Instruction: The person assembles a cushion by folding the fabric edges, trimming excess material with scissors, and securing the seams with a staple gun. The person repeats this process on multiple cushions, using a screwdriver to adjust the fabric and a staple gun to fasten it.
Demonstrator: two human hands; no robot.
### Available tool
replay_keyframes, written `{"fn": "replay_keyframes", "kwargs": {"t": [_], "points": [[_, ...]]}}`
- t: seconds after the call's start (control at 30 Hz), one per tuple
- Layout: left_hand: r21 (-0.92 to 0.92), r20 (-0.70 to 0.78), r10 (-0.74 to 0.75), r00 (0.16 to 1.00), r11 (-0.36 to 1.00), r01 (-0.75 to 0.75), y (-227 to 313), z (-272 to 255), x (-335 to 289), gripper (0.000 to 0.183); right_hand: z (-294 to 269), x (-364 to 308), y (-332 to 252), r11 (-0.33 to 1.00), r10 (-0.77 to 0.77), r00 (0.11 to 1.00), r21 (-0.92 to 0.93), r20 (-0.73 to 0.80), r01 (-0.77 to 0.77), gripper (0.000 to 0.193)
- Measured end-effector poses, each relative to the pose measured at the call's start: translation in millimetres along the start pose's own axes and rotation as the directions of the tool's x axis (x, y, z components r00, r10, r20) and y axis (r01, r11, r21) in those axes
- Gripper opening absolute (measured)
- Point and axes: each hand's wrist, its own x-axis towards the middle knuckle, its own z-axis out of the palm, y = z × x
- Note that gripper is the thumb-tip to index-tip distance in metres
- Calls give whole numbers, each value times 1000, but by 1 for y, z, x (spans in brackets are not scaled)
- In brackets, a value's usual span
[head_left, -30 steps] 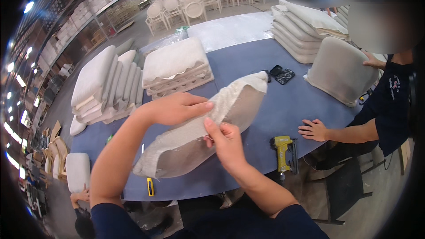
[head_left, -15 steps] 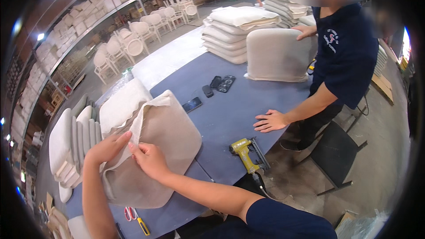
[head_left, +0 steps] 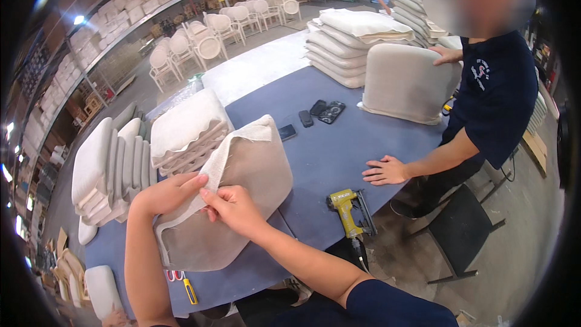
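Observation:
A grey-beige seat cushion is propped at a tilt on the blue-grey table in front of me, its flat face toward me. Loose cover fabric folds over along its upper left edge, with frayed threads. My left hand grips this fabric from the left, the thumb lying on top and the other fingers mostly hidden behind. Close beside it, my right hand pinches the same edge between thumb and curled fingers. Under the cushion's near side lie red-handled scissors and a yellow-handled tool.
A yellow staple gun with a hose lies at the table's right edge. Phones and small black cases sit farther back. Cushion stacks stand left and behind. At right, a co-worker's hand rests on the table; their other holds a cushion upright.
The view has shifted, moving the scene rightward in the picture. My hands still grip the fabric edge; the folded flap now shows a broader pale strip beside them.

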Motion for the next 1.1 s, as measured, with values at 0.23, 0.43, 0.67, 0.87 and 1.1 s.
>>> {"fn": "replay_keyframes", "kwargs": {"t": [0.23, 0.43, 0.67, 0.87, 1.1], "points": [[39, 47, 19, 999, 999, -21, 8, 4, -8, 57, -2, -11, -17, 992, 80, 993, 85, 90, -88, 57], [-36, -6, 58, 998, 998, -59, 16, 15, -15, 51, 0, -20, -33, 978, 171, 975, 91, 144, -186, 66], [28, -3, 42, 999, 999, -41, 26, 20, -22, 53, 11, -34, -30, 957, 141, 990, 251, 32, -144, 69], [102, -7, 71, 997, 992, -70, 13, 13, -11, 54, 10, -28, -8, 956, 98, 995, 278, 14, -98, 69], [228, -36, 173, 984, 960, -161, -3, -31, -2, 57, 12, -16, -3, 971, 63, 996, 236, -59, -47, 66]]}}
